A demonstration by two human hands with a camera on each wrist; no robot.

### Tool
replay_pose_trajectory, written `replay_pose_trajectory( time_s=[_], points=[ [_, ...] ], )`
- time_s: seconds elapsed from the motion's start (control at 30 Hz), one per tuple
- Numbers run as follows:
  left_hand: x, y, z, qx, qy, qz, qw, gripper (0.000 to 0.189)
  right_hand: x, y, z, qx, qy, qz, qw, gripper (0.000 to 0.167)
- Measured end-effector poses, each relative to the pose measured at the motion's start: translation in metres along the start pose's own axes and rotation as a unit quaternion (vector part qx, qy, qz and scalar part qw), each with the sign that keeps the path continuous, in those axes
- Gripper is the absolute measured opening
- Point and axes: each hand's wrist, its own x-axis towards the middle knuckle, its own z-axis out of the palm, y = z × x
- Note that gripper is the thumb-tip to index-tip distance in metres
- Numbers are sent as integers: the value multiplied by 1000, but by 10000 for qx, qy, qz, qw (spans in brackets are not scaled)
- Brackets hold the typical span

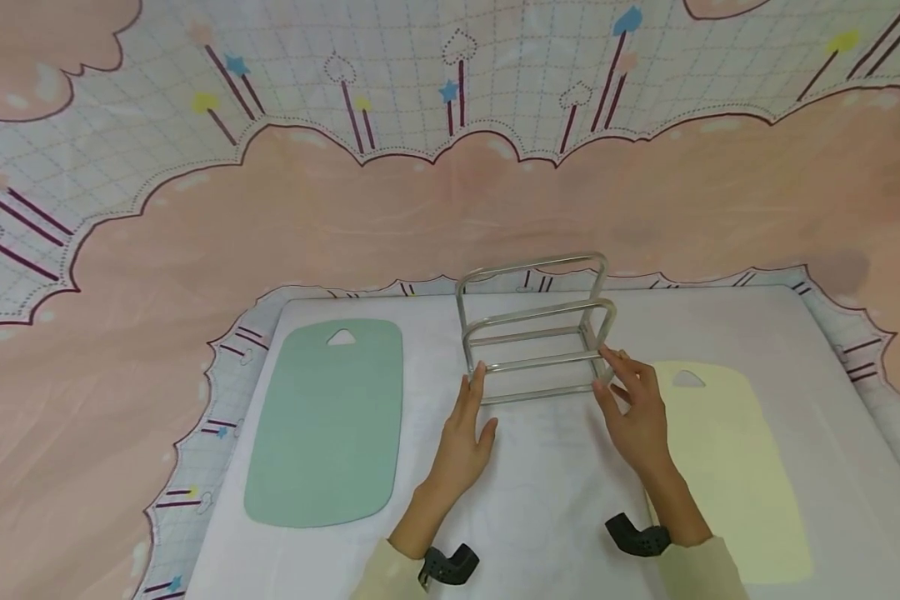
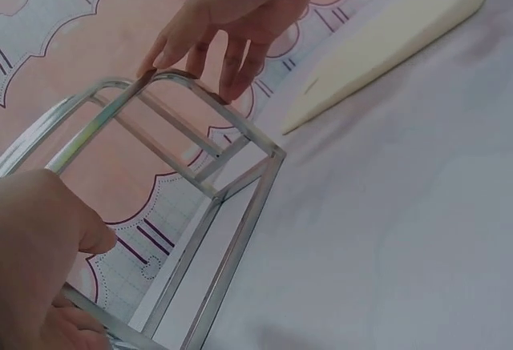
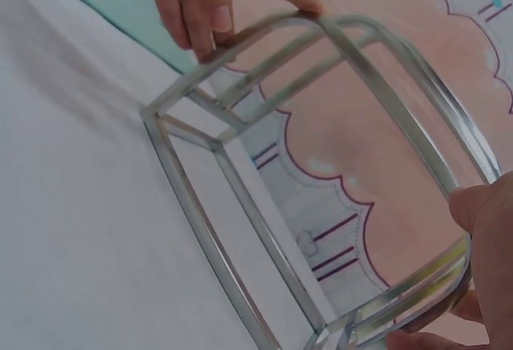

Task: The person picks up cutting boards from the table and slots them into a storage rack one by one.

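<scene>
A silver metal rack [image 1: 534, 333] with two upright wire loops stands on the white-covered table. My left hand [image 1: 482, 398] holds the rack's front left corner. In the right wrist view that left hand [image 3: 210, 6] pinches the near loop's corner between thumb and fingers. My right hand [image 1: 609, 377] holds the front right corner. The left wrist view shows the right hand [image 2: 228, 26] with its fingertips on the loop's curved top, and the rack [image 2: 210, 180] lies between both hands.
A green cutting board [image 1: 328, 421] lies flat to the left of the rack, and a pale yellow cutting board [image 1: 723, 467] lies to the right, partly under my right forearm. A pink and patterned cloth [image 1: 435, 200] hangs behind the table.
</scene>
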Motion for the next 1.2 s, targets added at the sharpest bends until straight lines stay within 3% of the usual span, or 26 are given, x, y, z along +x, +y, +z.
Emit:
replay_pose_trajectory(
  time_s=[0.17, 0.53, 0.8, 1.2],
  points=[
    [5, -5, 0, -122, -37, 123, 9998, 87, -6, -2, 2, -178, 194, -167, 9995, 54],
    [12, -18, -10, -244, 19, -114, 9996, 90, -18, -11, 10, -789, 300, -506, 9951, 62],
    [13, -22, -16, -347, 101, -52, 9993, 92, -20, -21, 15, -821, 217, -567, 9948, 61],
    [13, -27, -19, -502, 240, -313, 9980, 90, -21, -25, 21, -775, 188, -621, 9949, 65]
  ],
)
